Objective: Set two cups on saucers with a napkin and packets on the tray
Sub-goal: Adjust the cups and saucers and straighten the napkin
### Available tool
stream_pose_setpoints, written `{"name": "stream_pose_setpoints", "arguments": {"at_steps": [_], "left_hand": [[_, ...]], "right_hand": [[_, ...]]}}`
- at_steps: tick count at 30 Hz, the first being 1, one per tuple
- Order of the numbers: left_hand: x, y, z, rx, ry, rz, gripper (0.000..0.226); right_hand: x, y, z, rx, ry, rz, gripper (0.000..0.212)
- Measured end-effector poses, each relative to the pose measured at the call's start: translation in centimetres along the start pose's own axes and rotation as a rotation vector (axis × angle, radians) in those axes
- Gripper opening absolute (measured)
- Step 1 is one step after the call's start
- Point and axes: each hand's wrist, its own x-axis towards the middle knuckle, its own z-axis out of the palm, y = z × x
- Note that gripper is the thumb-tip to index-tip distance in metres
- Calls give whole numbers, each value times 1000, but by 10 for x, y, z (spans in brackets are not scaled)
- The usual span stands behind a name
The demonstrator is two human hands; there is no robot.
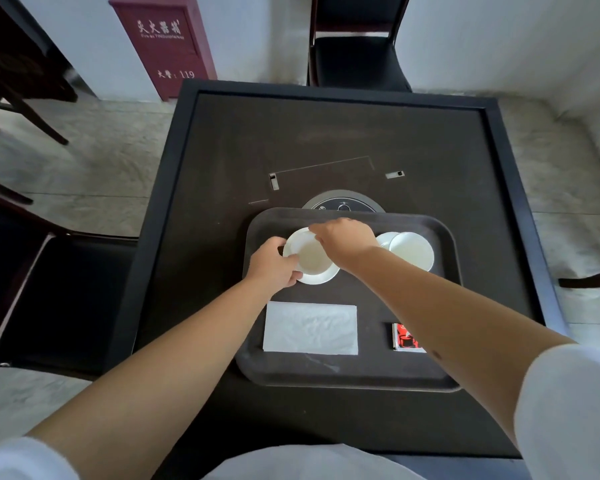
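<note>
A dark tray [440,306] lies on the black table. On its far left part a white cup [310,256] sits on a white saucer [321,278]. My left hand [274,263] grips the left edge of that saucer, thumb against the cup's side. My right hand [343,240] reaches over and pinches the cup's far right rim. A second white cup [384,239] and saucer [413,252] rest together at the tray's far right; how they are stacked I cannot tell. A white napkin [310,327] lies flat near the tray's front, with red-printed packets [404,337] to its right.
A round control panel [342,204] is set in the table [326,133] just beyond the tray. Black chairs stand at the far side [357,60] and at the left [66,289]. A red cabinet [163,39] stands on the floor at the back left.
</note>
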Motion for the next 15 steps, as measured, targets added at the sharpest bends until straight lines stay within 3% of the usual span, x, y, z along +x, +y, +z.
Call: {"name": "stream_pose_setpoints", "arguments": {"at_steps": [4,8,12,15], "left_hand": [[-16,-9,16,-183,-100,-111,34],[-15,-4,18,-364,-6,-172,45],[-11,-6,15,-298,84,-125,43],[-10,-4,17,-219,50,-63,39]], "right_hand": [[-2,1,2,-15,11,33,25],[-2,4,6,161,12,181,19],[-4,13,9,260,-31,240,37],[-7,14,8,245,-112,203,43]]}}
